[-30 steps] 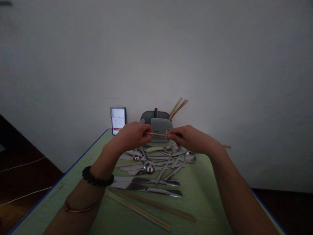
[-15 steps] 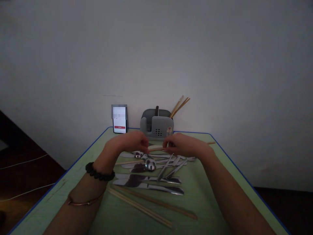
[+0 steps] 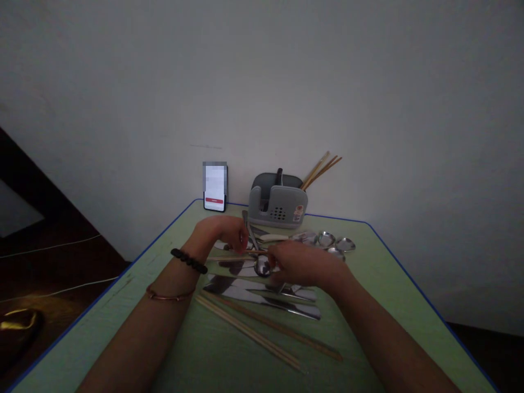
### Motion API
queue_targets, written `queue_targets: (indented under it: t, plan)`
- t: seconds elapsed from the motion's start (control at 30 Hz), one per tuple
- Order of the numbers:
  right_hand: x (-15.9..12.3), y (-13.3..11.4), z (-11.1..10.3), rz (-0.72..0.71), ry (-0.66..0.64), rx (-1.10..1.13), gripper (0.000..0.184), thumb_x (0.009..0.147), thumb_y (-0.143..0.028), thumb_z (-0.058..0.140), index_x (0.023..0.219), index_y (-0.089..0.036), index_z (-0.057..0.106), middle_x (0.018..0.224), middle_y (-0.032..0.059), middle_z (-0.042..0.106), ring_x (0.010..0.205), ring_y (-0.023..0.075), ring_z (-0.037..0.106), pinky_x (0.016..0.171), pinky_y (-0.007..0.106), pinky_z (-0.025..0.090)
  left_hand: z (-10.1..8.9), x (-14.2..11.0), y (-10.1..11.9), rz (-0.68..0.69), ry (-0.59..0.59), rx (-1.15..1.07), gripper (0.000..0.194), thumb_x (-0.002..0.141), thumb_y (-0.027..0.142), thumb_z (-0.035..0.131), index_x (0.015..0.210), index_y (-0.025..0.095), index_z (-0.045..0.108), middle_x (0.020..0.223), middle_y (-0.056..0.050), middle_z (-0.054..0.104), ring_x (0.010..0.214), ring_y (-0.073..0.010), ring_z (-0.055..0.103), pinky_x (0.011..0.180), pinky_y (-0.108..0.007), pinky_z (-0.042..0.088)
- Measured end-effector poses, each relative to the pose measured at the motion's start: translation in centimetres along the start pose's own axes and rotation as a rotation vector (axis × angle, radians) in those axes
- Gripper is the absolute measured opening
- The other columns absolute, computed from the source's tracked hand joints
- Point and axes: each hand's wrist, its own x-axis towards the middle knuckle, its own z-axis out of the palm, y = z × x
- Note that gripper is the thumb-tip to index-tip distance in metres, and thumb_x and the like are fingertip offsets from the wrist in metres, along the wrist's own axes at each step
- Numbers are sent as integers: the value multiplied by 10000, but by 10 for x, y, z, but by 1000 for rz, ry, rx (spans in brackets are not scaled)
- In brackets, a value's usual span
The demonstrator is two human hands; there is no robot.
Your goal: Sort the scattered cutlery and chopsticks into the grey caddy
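Observation:
My left hand (image 3: pixel 233 233) is closed in a pinch at the left end of a brown wooden chopstick (image 3: pixel 257 251). My right hand (image 3: pixel 301 263) grips the same chopstick from the other side, its fingers partly hidden behind the back of the hand. Under both hands lies a spread of metal cutlery. A round spoon (image 3: pixel 262 266) shows just below the chopstick, and several table knives (image 3: pixel 282 307) lie nearer to me. Two pairs of chopsticks, one pale (image 3: pixel 254 333) and one brown (image 3: pixel 286 329), rest slantwise at the front of the cutlery.
A grey utensil holder (image 3: pixel 272 210) stands at the back against the wall, with chopsticks (image 3: pixel 321 172) leaning out on its right. Left of it a phone (image 3: pixel 215 188) is propped upright. Several spoons (image 3: pixel 326 238) lie beyond my right hand. The green table (image 3: pixel 393 322) has a blue edge.
The view has shifted, so the table things appear farther right. My right hand has come lower and nearer to me, uncovering spoons behind it. Both hands still hold the chopstick.

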Motion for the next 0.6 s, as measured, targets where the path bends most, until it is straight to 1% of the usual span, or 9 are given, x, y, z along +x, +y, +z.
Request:
queue_targets:
  t: [0.07, 0.1, 0.2, 0.27, 0.33, 0.4, 0.47, 0.53, 0.6]
  plan:
    - [0, -13, 3, -60, -109, -1, 236, 716, -282, 663, 918, -165, 700, 924, 92, 700, 783, 215, 647, 593, 252, 436, -1, 1, -2, -23, 7, -10, 264, 603, 232, 667, 861, 188, 706, 734, -7, 705, 668, -150, 608, 546, -193, 407]
    - [-1, -19, 6, -78, -142, -11, 234, 710, -298, 672, 899, -166, 709, 919, 93, 703, 783, 221, 650, 592, 256, 441, -2, 1, -2, -35, 15, -13, 303, 596, 241, 683, 893, 188, 698, 756, -10, 710, 684, -154, 615, 547, -192, 408]
    - [0, -34, 17, -92, -151, -54, 265, 698, -318, 698, 899, -146, 716, 932, 123, 703, 827, 251, 657, 638, 282, 472, -4, -1, -1, -41, 39, -9, 389, 591, 266, 711, 970, 187, 673, 796, -26, 716, 718, -169, 627, 558, -201, 411]
    - [1, -42, 25, -95, -137, -93, 288, 695, -290, 706, 929, -123, 712, 937, 151, 702, 862, 265, 659, 692, 299, 486, -4, -2, 2, -35, 43, 2, 409, 592, 268, 720, 988, 182, 667, 797, -35, 717, 714, -179, 629, 563, -216, 413]
    - [1, -46, 33, -86, -124, -129, 264, 733, -227, 661, 962, -104, 705, 928, 173, 703, 877, 264, 663, 728, 308, 489, -4, -4, 5, -30, 59, 14, 421, 589, 257, 727, 999, 181, 666, 809, -39, 719, 710, -187, 629, 562, -226, 414]
    - [2, -47, 36, -68, -114, -159, 251, 785, -155, 569, 989, -89, 699, 923, 191, 702, 881, 255, 667, 737, 309, 489, -4, -5, 8, -36, 75, 21, 428, 592, 240, 728, 1012, 188, 662, 827, -39, 720, 718, -188, 631, 559, -225, 410]
    - [0, -44, 35, -50, -99, -179, 277, 797, -103, 505, 994, -86, 697, 926, 197, 701, 873, 242, 670, 730, 302, 487, -4, -7, 11, -49, 85, 31, 428, 600, 231, 723, 1022, 196, 659, 837, -37, 720, 732, -187, 632, 556, -221, 405]
    - [-2, -37, 27, -36, -112, -185, 262, 769, -114, 534, 966, -95, 706, 917, 188, 705, 842, 239, 672, 704, 294, 486, -5, -9, 13, -55, 98, 36, 426, 608, 235, 720, 1029, 200, 658, 844, -34, 720, 747, -188, 632, 555, -218, 402]
    - [-7, -27, 15, -11, -136, -169, 225, 727, -158, 587, 906, -116, 718, 887, 164, 711, 784, 239, 672, 658, 292, 482, -8, -12, 13, -34, 142, 31, 408, 630, 251, 707, 1032, 200, 658, 878, -36, 718, 767, -185, 632, 567, -215, 403]
